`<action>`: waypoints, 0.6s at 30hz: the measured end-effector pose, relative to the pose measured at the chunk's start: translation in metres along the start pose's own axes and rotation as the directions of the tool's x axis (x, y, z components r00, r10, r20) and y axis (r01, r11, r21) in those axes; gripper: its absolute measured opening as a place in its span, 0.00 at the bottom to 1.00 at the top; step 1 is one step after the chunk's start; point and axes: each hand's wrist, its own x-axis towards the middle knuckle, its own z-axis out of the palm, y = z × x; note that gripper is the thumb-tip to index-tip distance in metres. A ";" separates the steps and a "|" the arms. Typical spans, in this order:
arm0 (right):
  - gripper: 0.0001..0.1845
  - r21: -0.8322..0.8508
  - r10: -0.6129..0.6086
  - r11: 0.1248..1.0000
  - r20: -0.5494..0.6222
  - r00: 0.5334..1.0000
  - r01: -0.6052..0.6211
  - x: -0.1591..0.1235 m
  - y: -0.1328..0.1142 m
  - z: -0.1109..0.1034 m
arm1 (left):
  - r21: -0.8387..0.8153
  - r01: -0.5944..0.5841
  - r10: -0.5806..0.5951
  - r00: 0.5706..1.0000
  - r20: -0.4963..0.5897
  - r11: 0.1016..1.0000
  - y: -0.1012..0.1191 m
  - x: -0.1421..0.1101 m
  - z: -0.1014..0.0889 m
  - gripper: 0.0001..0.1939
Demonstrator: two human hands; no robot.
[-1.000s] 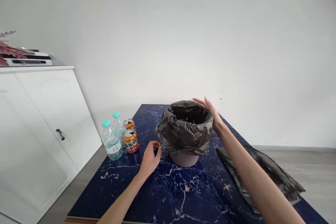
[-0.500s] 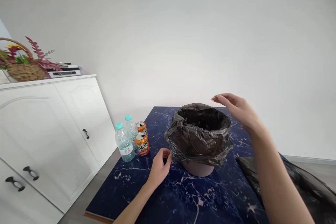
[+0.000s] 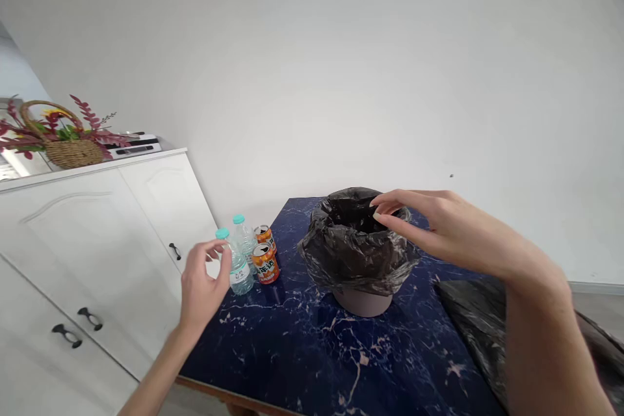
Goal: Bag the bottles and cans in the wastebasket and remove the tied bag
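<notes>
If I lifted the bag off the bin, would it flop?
The black bag would probably flop, because its edges hang in loose wrinkles. It looks thin and shiny, so it may feel light and slippery. It drapes over the bin, so the bin might shift too.

On the front orange can (image 3: 266, 265), 年达 can be read; on the front bottle (image 3: 242, 287), the white label (image 3: 240, 273) is printed with small, blurred Chinese characters.

The liner (image 3: 346, 253) is black, bottle caps (image 3: 222, 233) turquoise, tabletop (image 3: 277, 351) pale-veined blue.
</notes>
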 end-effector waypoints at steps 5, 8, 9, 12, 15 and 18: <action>0.24 -0.035 0.059 0.998 0.025 0.998 -0.058 -0.008 -0.002 -0.011 | 0.155 -0.032 0.042 0.997 -0.060 0.987 -0.030 0.029 0.005 0.22; 0.23 -0.027 0.060 0.998 0.027 0.998 -0.060 -0.011 -0.002 -0.013 | 0.232 -0.032 0.016 0.998 0.067 0.972 -0.049 0.032 0.017 0.27; 0.23 -0.027 0.055 0.998 0.027 0.998 -0.054 -0.011 -0.002 -0.013 | 0.244 -0.040 0.011 0.993 0.120 0.969 -0.053 0.031 0.020 0.27; 0.22 -0.031 0.041 0.999 0.021 0.999 -0.040 -0.010 -0.004 -0.011 | 0.232 -0.034 -0.017 0.977 0.215 0.972 -0.061 0.022 0.025 0.29; 0.22 -0.025 0.032 0.999 0.039 0.999 -0.031 -0.007 -0.007 -0.006 | 0.209 0.087 -0.127 0.974 0.186 0.974 -0.058 0.010 0.021 0.30; 0.23 -0.019 0.023 1.000 0.064 0.998 -0.022 -0.003 -0.008 0.000 | 0.173 0.181 -0.206 0.969 0.139 0.968 -0.045 0.005 0.006 0.28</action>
